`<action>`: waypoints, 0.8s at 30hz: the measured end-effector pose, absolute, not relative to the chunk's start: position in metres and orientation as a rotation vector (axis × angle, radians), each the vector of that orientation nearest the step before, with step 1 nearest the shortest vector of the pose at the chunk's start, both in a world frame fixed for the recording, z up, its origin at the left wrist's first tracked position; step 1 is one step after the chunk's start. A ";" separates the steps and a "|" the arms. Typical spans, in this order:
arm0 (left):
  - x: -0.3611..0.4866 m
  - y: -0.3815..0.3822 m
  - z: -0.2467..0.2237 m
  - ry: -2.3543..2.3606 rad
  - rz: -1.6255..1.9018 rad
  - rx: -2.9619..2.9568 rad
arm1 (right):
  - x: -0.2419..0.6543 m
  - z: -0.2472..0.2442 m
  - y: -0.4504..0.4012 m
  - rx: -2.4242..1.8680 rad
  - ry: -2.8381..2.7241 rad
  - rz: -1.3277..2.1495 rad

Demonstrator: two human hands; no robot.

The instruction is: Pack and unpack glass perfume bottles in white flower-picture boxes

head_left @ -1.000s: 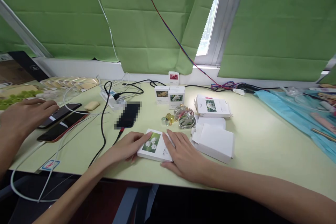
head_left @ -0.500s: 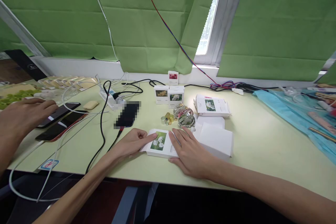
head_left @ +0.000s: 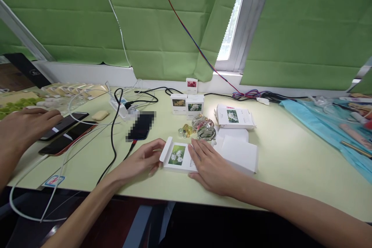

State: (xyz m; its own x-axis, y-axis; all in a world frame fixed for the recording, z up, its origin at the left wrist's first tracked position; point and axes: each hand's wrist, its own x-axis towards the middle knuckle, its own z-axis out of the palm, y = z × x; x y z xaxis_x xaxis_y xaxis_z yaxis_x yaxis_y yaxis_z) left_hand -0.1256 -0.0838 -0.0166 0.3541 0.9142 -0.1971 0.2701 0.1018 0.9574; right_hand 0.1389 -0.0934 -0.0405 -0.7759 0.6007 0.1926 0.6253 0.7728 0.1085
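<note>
A flat white box with a white-flower picture (head_left: 176, 155) lies on the pale table near its front edge, its left end flap raised. Beside that flap is my left hand (head_left: 142, 161), fingers apart and curved, holding nothing. My right hand (head_left: 210, 164) rests flat over the box's right part, fingers stretched out, hiding that end. Behind the box sit small yellow and clear round pieces (head_left: 185, 130) and coiled shiny items (head_left: 206, 131). White cartons (head_left: 240, 154) lie just right of my right hand, with a printed flower box (head_left: 235, 116) behind them.
Small printed boxes (head_left: 195, 105) stand at the back. A phone (head_left: 142, 126) and black cable lie left of centre. Another person's hand (head_left: 29, 128) is over more phones (head_left: 68, 137) at the left. Blue plastic sheeting (head_left: 322, 131) covers the right side.
My left hand has come off the box's left end and opened beside it. The left end flap, low before, now stands up. My right hand stays on the box.
</note>
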 end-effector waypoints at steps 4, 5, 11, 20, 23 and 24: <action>-0.123 -0.085 -0.024 1.257 0.675 1.457 | 0.140 -0.041 -0.092 -0.990 -2.797 -0.153; -0.122 -0.084 -0.026 1.270 0.677 1.460 | 0.140 -0.042 -0.092 -0.995 -2.790 -0.114; -0.120 -0.078 -0.029 1.309 0.698 1.467 | 0.139 -0.042 -0.088 -1.007 -2.712 0.089; -0.120 -0.069 -0.029 1.399 0.657 1.439 | 0.148 -0.036 -0.082 -0.922 -2.617 0.132; -0.119 -0.069 -0.028 1.403 0.665 1.435 | 0.153 -0.035 -0.090 -0.874 -2.588 -0.109; -0.119 -0.069 -0.028 1.403 0.661 1.436 | 0.155 -0.037 -0.093 -0.857 -2.585 -0.189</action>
